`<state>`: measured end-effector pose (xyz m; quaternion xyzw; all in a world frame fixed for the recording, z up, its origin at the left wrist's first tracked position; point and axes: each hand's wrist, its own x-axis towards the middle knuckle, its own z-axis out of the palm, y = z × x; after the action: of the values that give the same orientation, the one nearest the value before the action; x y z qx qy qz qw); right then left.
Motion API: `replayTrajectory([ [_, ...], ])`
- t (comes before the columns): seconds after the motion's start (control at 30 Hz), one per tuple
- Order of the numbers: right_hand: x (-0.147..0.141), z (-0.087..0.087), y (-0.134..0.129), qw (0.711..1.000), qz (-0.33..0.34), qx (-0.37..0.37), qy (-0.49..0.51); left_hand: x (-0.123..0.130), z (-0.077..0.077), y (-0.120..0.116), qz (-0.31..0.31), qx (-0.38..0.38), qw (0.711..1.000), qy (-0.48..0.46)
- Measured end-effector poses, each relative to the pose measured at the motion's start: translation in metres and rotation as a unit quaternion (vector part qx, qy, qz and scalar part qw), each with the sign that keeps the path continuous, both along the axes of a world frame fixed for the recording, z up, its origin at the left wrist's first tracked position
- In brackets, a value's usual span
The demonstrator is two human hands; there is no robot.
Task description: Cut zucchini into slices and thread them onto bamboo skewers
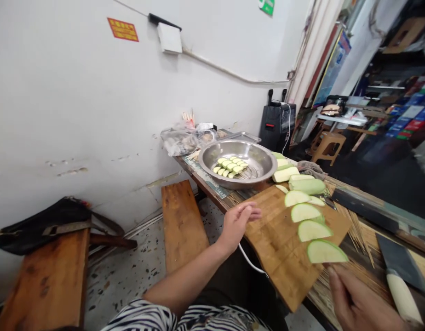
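Note:
My right hand (360,299), at the lower right, pinches the near end of a skewer of zucchini slices. Several half-round slices (323,252), pale with green rims, sit in a spaced row leading away from the fingers over the wooden cutting board (271,239); the stick itself is mostly hidden. My left hand (238,225) hovers by the board's left edge with fingers stretched out and nothing in it. Beyond the slices lie cut zucchini pieces (307,186). A steel basin (240,183) behind the board holds several finished zucchini skewers (229,166).
A cleaver (402,262) with a pale handle lies at the right, near loose bamboo sticks (359,234). Plastic bags (181,140) and a metal tray (245,136) are behind the basin. Wooden benches (183,220) stand left, one bearing a black bag (57,223). A black speaker (276,124) stands beyond the table.

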<state>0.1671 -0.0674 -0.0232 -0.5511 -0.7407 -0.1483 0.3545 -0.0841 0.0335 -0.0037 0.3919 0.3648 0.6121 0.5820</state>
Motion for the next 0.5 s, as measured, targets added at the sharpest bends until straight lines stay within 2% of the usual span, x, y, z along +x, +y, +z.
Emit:
replayTrajectory([
  [0.13, -0.002, 0.034, 0.037, 0.997, -0.013, 0.046, -0.057, -0.039, -0.023, -0.008, 0.070, 0.066, 0.992, 0.082],
  [0.23, -0.028, 0.066, 0.082, 0.991, -0.020, 0.067, -0.114, -0.066, -0.052, -0.016, 0.111, 0.085, 0.978, 0.153],
  [0.3, -0.053, 0.083, 0.121, 0.989, -0.001, 0.051, -0.140, -0.080, -0.076, -0.022, 0.147, 0.084, 0.962, 0.213],
  [0.33, -0.066, 0.089, 0.143, 0.990, 0.015, 0.028, -0.137, -0.085, -0.090, -0.026, 0.165, 0.080, 0.953, 0.242],
  [0.4, -0.091, 0.097, 0.189, 0.980, 0.035, -0.077, -0.182, -0.091, -0.117, -0.036, 0.191, 0.080, 0.933, 0.293],
  [0.5, -0.125, 0.096, 0.257, 0.958, 0.049, -0.139, -0.245, -0.087, -0.160, -0.053, 0.187, 0.106, 0.905, 0.366],
])
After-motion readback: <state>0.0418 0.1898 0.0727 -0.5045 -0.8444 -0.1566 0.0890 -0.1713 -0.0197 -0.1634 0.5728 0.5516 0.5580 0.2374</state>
